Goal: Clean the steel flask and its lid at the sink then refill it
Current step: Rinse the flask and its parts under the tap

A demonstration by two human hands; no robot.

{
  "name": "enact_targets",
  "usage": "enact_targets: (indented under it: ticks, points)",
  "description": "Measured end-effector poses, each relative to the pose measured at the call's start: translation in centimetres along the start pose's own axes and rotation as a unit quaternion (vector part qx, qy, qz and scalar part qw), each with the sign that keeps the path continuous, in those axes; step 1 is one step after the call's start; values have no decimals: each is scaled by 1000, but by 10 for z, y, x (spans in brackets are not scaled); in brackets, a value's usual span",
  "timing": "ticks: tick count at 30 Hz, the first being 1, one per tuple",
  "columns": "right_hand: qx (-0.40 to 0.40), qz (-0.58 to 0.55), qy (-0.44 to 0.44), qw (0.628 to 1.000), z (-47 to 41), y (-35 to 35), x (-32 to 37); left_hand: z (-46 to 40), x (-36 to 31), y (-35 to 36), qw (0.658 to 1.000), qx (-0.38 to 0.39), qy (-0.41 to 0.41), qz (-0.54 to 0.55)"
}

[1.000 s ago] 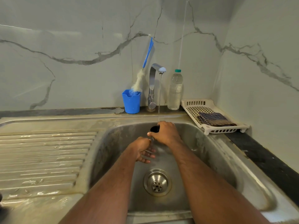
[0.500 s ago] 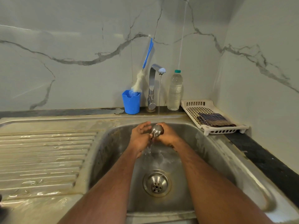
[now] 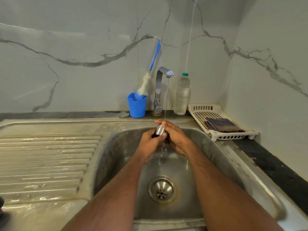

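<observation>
A small steel lid (image 3: 160, 130) with a dark rim sits between both hands, over the back of the sink basin (image 3: 208, 157). My left hand (image 3: 150, 144) grips it from the left, thumb across its lower edge. My right hand (image 3: 175, 136) lies against its right side with the fingers stretched over the top. A thin stream of water runs from the tap (image 3: 164, 77) onto the lid and my fingers, then drips into the basin. The flask body is not in view.
A blue cup (image 3: 137, 105) holding a bottle brush (image 3: 150, 72) stands left of the tap; a clear plastic bottle (image 3: 182, 95) stands right of it. A white rack (image 3: 200, 112) with a folded cloth (image 3: 221, 125) sits at the right. The ribbed drainboard (image 3: 46, 160) lies left, the drain (image 3: 162, 190) below.
My left hand rose from below to join the right around the lid. The lid turned from open side up to steel dome up, and both hands keep rubbing it under the stream.
</observation>
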State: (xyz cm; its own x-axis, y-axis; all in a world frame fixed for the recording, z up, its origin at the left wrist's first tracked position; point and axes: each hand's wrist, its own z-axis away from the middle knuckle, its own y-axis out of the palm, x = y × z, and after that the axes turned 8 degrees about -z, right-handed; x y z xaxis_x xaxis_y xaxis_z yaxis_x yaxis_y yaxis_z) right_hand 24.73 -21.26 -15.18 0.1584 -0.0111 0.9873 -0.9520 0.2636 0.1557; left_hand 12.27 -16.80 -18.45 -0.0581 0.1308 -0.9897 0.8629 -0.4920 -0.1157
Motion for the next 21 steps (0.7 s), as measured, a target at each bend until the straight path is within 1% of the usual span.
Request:
enact_targets:
  ticks: [2, 4, 6, 7, 8, 10, 12, 13, 15, 17, 18, 19, 21]
  points:
    - [21, -51, -6, 998, 3, -4, 4, 3, -8, 0, 988, 41, -70, 129]
    - [56, -117, -5, 992, 6, -9, 7, 4, -15, -3, 966, 63, -118, 222]
    - [72, -131, -7, 989, 8, -11, 8, 4, -19, -5, 951, 97, -136, 259]
    - [70, -122, -3, 990, 8, -10, 8, 5, -20, -4, 951, 103, -139, 254]
    - [62, -112, 4, 992, 7, -8, 8, 5, -21, -2, 956, 96, -138, 241]
    - [29, -98, 35, 994, 8, -4, 8, 4, -18, 2, 978, 53, -110, 169]
    - [-2, -89, 59, 994, 7, -4, 7, 1, -13, 4, 999, 7, -33, 34]
    - [-8, -82, 61, 995, 6, -4, 7, 0, -12, 6, 999, -14, 12, -45]
    - [-40, -57, 45, 997, 1, 1, 6, 1, -15, 11, 983, -59, 70, -160]
    - [-96, -23, 15, 995, -2, 8, 8, 3, -21, 16, 968, -96, 100, -209]
    - [-110, -18, 7, 994, -3, 9, 8, 4, -22, 18, 963, -106, 111, -221]
    - [-102, -31, 9, 994, -4, 9, 8, 4, -22, 19, 959, -115, 114, -231]
    - [-48, -81, 39, 995, -1, 4, 8, 2, -20, 17, 955, -127, 107, -246]
